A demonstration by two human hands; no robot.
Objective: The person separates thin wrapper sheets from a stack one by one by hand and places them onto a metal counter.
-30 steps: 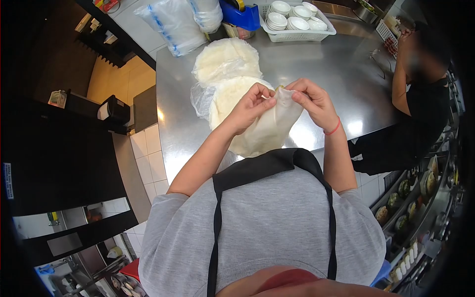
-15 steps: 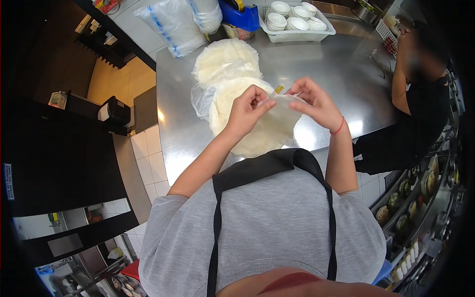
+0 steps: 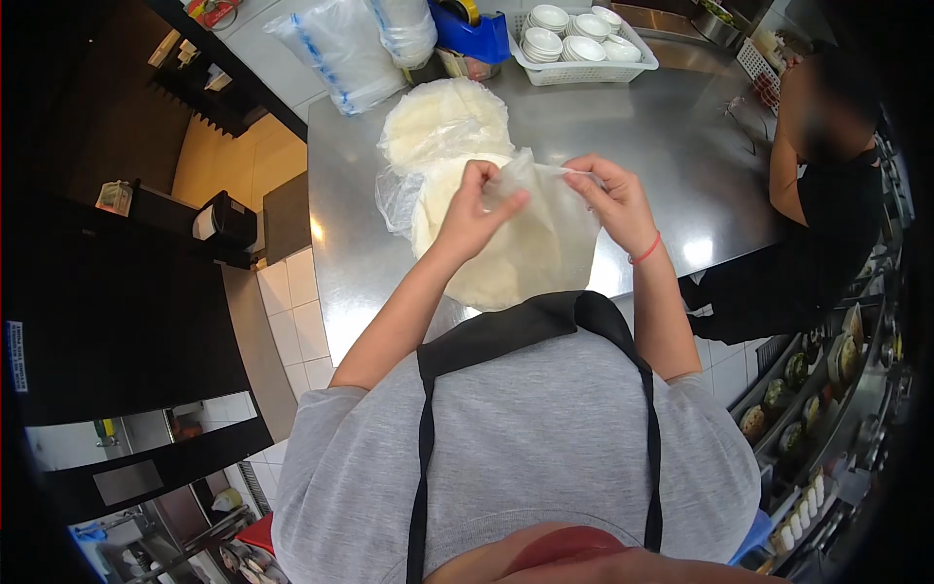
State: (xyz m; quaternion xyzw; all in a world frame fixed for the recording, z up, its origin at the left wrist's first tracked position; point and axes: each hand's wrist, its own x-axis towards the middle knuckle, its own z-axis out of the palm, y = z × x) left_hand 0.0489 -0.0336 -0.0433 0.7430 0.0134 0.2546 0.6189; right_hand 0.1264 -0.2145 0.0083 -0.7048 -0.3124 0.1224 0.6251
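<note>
A thin, translucent pale sheet like a rice paper wrapper (image 3: 550, 224) hangs between my two hands, its upper edge raised and creased. My right hand (image 3: 620, 202) pinches its upper right corner between thumb and fingers. On the other side my left hand (image 3: 475, 212) has its fingers curled at the left edge, with the thumb against the sheet; the exact contact is partly hidden. Beneath lies a stack of round pale sheets (image 3: 433, 209), largely covered by the held one. Farther back, a second round stack (image 3: 443, 112) rests partly under clear plastic wrap (image 3: 396, 200).
The stacks lie on a steel table (image 3: 671, 146). At its back are plastic-wrapped packages (image 3: 336, 54), a blue tape dispenser (image 3: 475, 34) and a white basket (image 3: 584, 73) of small bowls. Another person (image 3: 837, 185) leans at the right end, near food containers (image 3: 798, 399).
The sheet's upper edge has risen and spread wider between my hands. My left hand has shifted slightly left, and the plastic-like gold piece seen behind the sheet is now hidden.
</note>
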